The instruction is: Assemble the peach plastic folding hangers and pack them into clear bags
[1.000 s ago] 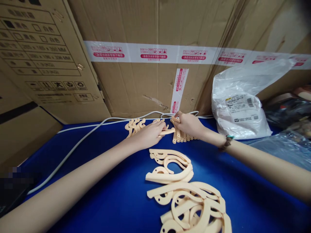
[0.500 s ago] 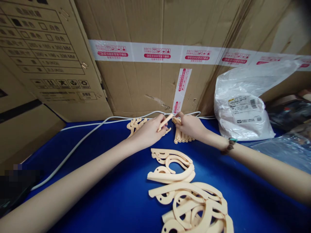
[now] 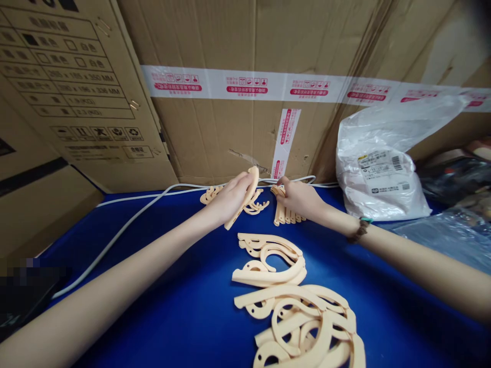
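Note:
My left hand (image 3: 229, 198), above the blue surface, is closed around a cream plastic hanger arm (image 3: 250, 191) tilted upward. Behind and below that hand lie small cream hanger hooks (image 3: 209, 194), partly covered by it. A row of several cream hanger arms (image 3: 288, 215) lies side by side at the back. Over this row my right hand (image 3: 302, 198) has its fingers curled onto the far end of the arms at the left; the fingertips are partly hidden. Nearer to me are a folded pair of hanger parts (image 3: 268, 277) and a larger overlapping pile (image 3: 322, 332).
A large cardboard box (image 3: 215, 138) with printed tape stands behind the blue surface (image 3: 172, 296). A white cable (image 3: 115, 245) runs along the back and left. At right are a white plastic bag (image 3: 379, 179) and clear plastic wrap (image 3: 441, 235). A dark object (image 3: 30, 301) sits at left.
My left hand has turned and moved slightly left, so the hanger arm it holds shows lengthwise. More of the hooks beneath are visible. My right hand has barely moved.

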Available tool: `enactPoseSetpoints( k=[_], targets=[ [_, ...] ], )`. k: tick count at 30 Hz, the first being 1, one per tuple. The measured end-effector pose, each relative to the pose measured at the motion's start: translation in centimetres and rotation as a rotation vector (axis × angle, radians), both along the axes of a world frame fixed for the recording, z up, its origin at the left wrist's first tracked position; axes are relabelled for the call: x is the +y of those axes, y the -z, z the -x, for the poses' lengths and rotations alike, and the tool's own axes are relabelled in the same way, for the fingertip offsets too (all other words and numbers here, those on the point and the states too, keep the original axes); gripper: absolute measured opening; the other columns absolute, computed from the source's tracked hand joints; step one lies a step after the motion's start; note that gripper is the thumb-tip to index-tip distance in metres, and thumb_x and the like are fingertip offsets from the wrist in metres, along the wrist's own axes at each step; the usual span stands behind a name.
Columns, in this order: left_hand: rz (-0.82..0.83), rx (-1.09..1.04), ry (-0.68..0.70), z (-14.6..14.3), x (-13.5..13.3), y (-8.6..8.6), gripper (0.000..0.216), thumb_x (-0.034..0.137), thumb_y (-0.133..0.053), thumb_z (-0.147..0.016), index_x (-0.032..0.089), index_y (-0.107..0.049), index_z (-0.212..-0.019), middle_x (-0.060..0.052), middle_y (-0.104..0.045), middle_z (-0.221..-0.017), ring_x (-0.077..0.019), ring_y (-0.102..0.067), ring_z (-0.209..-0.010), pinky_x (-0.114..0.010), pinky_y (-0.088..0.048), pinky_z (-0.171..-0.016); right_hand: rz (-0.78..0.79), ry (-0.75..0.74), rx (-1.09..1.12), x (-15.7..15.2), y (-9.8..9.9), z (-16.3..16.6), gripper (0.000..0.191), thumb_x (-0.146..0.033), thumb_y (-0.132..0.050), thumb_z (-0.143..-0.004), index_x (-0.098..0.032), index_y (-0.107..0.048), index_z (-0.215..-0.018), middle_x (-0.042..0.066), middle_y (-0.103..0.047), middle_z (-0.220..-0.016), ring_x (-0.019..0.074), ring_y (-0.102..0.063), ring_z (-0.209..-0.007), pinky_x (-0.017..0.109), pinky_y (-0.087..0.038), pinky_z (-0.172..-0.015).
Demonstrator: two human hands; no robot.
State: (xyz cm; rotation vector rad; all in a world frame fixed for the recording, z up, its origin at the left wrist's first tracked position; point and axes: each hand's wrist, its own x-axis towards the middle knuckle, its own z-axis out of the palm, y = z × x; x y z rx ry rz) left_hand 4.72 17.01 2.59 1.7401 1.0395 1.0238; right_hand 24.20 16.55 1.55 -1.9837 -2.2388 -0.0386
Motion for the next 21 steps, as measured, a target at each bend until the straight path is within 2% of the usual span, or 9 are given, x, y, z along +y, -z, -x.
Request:
enactPoseSetpoints(
  k=[3, 6, 8, 11, 13, 16, 18, 21],
  targets=[
    [0.045, -0.042, 0.016, -0.1, -0.5, -0.8, 0.027, 0.027, -0.040, -0.096, 0.020, -0.043, -0.070, 0.003, -0.045, -0.066, -0.0127, -0.047, -0.063, -0.024, -0.039, -0.062, -0.028, -0.014, 0.111, -0.2, -0.5, -0.1, 0.037, -0.035, -0.049, -0.093, -0.009, -0.056, -0.118, 0.019, -0.073, -0.094, 0.0296, -0.068, -0.087, 0.032, -0.043, -0.068],
    [0.101, -0.073, 0.045, -0.5, -1.1, -1.8, 0.025, 0.027, -0.041, -0.096, 0.019, -0.045, -0.074, 0.003, -0.048, -0.067, -0.0111, -0.050, -0.062, -0.023, -0.041, -0.061, -0.016, -0.084, 0.264, -1.4, -1.7, 0.5, 0.050, -0.048, -0.025, -0.101, -0.014, -0.061, -0.109, 0.009, -0.071, -0.080, 0.0190, -0.066, -0.071, 0.028, -0.044, -0.065],
    [0.134, -0.079, 0.073, -0.8, -1.4, -2.4, 0.022, 0.027, -0.043, -0.096, 0.018, -0.047, -0.076, 0.002, -0.051, -0.068, -0.0098, -0.050, -0.059, -0.022, -0.040, -0.058, 0.061, -0.194, 0.470, -2.5, -2.7, 1.2, 0.058, -0.052, -0.016, -0.102, -0.017, -0.062, -0.103, 0.002, -0.066, -0.071, 0.0122, -0.057, -0.055, 0.024, -0.043, -0.056],
    [0.162, -0.063, 0.095, -1.1, -1.7, -3.0, 0.020, 0.030, -0.053, -0.092, 0.019, -0.049, -0.076, 0.006, -0.042, -0.059, -0.0067, -0.037, -0.046, -0.020, -0.029, -0.045, 0.226, -0.333, 0.983, -3.9, -3.6, 1.7, 0.041, -0.055, -0.046, -0.093, -0.016, -0.060, -0.091, -0.005, -0.051, -0.057, 0.0080, -0.041, -0.044, 0.022, -0.033, -0.045],
    [0.151, -0.046, 0.081, -0.8, -1.7, -3.3, 0.025, 0.034, -0.060, -0.088, 0.019, -0.047, -0.072, 0.008, -0.032, -0.054, -0.0052, -0.026, -0.042, -0.019, -0.020, -0.041, 0.253, -0.326, 1.142, -4.2, -3.8, 1.2, 0.035, -0.051, -0.060, -0.085, -0.017, -0.058, -0.084, -0.007, -0.047, -0.055, 0.0066, -0.036, -0.044, 0.022, -0.029, -0.043],
    [0.120, -0.008, 0.093, 0.0, -1.7, -3.6, 0.037, 0.044, -0.054, -0.091, 0.021, -0.039, -0.066, 0.009, -0.024, -0.055, -0.0050, -0.017, -0.042, -0.020, -0.013, -0.040, 0.133, -0.323, 1.006, -4.1, -4.2, -0.6, 0.031, -0.047, -0.062, -0.085, -0.017, -0.062, -0.086, -0.001, -0.061, -0.070, 0.0084, -0.046, -0.052, 0.023, -0.033, -0.048],
    [0.110, 0.041, 0.158, 0.5, -1.8, -3.7, 0.038, 0.045, -0.045, -0.093, 0.021, -0.037, -0.065, 0.008, -0.024, -0.054, -0.0058, -0.017, -0.041, -0.020, -0.013, -0.039, -0.056, -0.359, 0.733, -4.2, -4.7, -1.8, 0.029, -0.044, -0.059, -0.089, -0.018, -0.065, -0.099, 0.003, -0.068, -0.084, 0.0118, -0.055, -0.060, 0.026, -0.039, -0.055],
    [0.029, 0.157, 0.261, 0.6, -2.1, -3.6, 0.038, 0.041, -0.040, -0.094, 0.021, -0.038, -0.062, 0.005, -0.034, -0.054, -0.0075, -0.026, -0.043, -0.022, -0.022, -0.041, -0.291, -0.420, 0.340, -4.5, -5.6, -2.8, 0.028, -0.037, -0.051, -0.095, -0.020, -0.067, -0.110, 0.007, -0.071, -0.096, 0.0171, -0.062, -0.075, 0.030, -0.042, -0.067]
  ],
)
